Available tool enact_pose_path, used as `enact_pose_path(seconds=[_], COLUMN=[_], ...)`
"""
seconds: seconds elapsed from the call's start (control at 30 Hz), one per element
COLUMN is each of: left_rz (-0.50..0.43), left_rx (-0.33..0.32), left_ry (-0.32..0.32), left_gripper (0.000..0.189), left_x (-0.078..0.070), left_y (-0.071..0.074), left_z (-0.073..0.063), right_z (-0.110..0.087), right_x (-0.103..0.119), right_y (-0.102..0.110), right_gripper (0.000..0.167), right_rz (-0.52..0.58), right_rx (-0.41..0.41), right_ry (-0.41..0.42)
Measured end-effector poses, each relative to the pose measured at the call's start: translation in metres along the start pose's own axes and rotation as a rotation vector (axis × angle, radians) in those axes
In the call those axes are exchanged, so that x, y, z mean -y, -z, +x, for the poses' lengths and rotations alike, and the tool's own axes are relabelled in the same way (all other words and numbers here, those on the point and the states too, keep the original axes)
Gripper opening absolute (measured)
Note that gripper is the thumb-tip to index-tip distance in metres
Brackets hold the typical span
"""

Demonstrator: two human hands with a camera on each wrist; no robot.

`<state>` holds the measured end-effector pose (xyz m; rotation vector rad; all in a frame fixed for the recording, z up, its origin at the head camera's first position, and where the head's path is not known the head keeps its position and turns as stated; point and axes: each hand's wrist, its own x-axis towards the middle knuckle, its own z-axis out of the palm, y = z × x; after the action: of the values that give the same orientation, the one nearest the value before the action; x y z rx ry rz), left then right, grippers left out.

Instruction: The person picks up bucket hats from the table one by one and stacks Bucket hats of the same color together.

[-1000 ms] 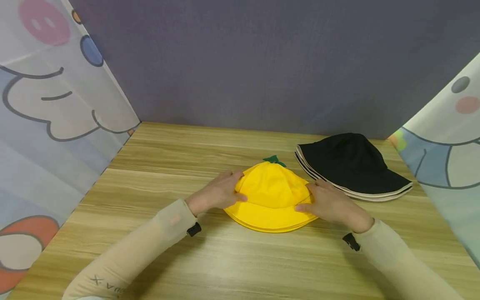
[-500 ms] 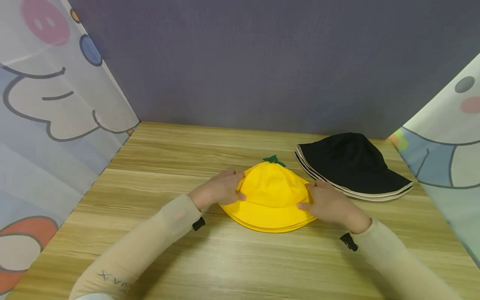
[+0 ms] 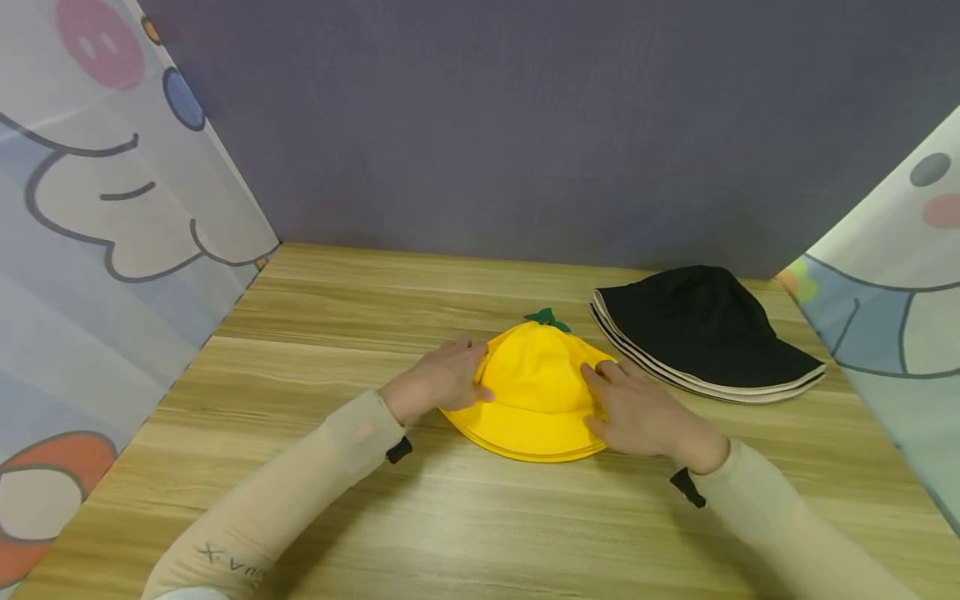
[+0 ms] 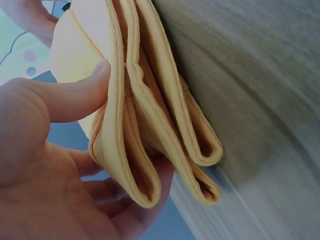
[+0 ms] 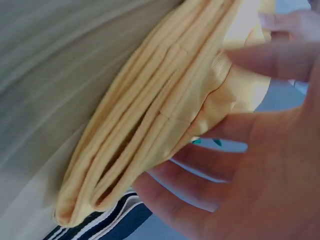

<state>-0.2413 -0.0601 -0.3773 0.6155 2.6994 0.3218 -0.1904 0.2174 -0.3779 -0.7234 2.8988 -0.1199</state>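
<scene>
A stack of yellow bucket hats [image 3: 536, 379] lies on the table with a green leaf trim [image 3: 546, 318] on top of the crown. At its left side my left hand [image 3: 438, 382] grips the folded brim [image 4: 117, 145], thumb in front and fingers behind. On the right side my right hand [image 3: 651, 412] touches the hats with its fingers spread and fairly straight. In the right wrist view the thumb [image 5: 280, 59] lies near the crown, the other fingers along the back of the brim. Several yellow layers show at the folded edges; their inner parts are hidden.
Black bucket hats [image 3: 693, 333] with pale brim edging lie stacked at the back right, close to my right hand. The wooden table [image 3: 360, 292] meets a grey partition [image 3: 480, 125] behind. Cartoon-print cloth [image 3: 97, 333] hangs at both sides.
My right hand has shifted left over the side of the yellow hats, its fingers more spread on the crown. My left hand keeps nearly the same place, and the black hats have not moved.
</scene>
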Motion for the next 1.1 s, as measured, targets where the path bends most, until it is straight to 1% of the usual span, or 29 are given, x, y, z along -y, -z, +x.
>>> enact_pose_path(seconds=[0.07, 0.13, 0.23, 0.3, 0.37, 0.47, 0.53, 0.57, 0.63, 0.8, 0.9, 1.1], left_rz=[0.020, 0.072, 0.166, 0.195, 0.196, 0.187, 0.209, 0.224, 0.272, 0.397, 0.425, 0.442], left_rx=[-0.038, -0.101, -0.193, -0.220, -0.205, -0.138, -0.096, -0.079, -0.067, -0.077, -0.064, -0.022], left_ry=[0.003, -0.007, -0.057, -0.094, -0.124, -0.137, -0.139, -0.138, -0.133, -0.106, -0.086, -0.045], left_gripper=[0.077, 0.074, 0.070, 0.070, 0.075, 0.082, 0.085, 0.085, 0.083, 0.081, 0.082, 0.084], left_x=[-0.002, -0.007, -0.018, -0.027, -0.035, -0.042, -0.043, -0.042, -0.040, -0.032, -0.027, -0.018], left_y=[-0.003, -0.006, -0.009, -0.009, -0.008, -0.007, -0.009, -0.010, -0.013, -0.016, -0.014, -0.009], left_z=[-0.002, -0.006, -0.015, -0.022, -0.027, -0.032, -0.032, -0.031, -0.027, -0.018, -0.014, -0.009], right_z=[0.001, 0.003, 0.005, 0.006, 0.006, 0.007, 0.009, 0.010, 0.012, 0.023, 0.030, 0.045], right_x=[-0.001, -0.001, 0.000, 0.000, 0.001, 0.003, 0.004, 0.005, 0.006, 0.010, 0.013, 0.019], right_y=[0.001, 0.001, -0.001, -0.003, -0.003, -0.005, -0.005, -0.006, -0.006, -0.006, -0.005, -0.004], right_gripper=[0.073, 0.077, 0.076, 0.076, 0.075, 0.075, 0.074, 0.074, 0.073, 0.072, 0.071, 0.071], right_rz=[0.015, 0.018, 0.001, -0.004, -0.010, -0.021, -0.027, -0.027, -0.019, -0.012, -0.021, -0.019], right_rx=[0.038, 0.061, 0.079, 0.085, 0.081, 0.065, 0.053, 0.049, 0.041, 0.037, 0.042, 0.037], right_ry=[-0.003, -0.011, -0.023, -0.039, -0.045, -0.046, -0.048, -0.050, -0.054, -0.063, -0.069, -0.072])
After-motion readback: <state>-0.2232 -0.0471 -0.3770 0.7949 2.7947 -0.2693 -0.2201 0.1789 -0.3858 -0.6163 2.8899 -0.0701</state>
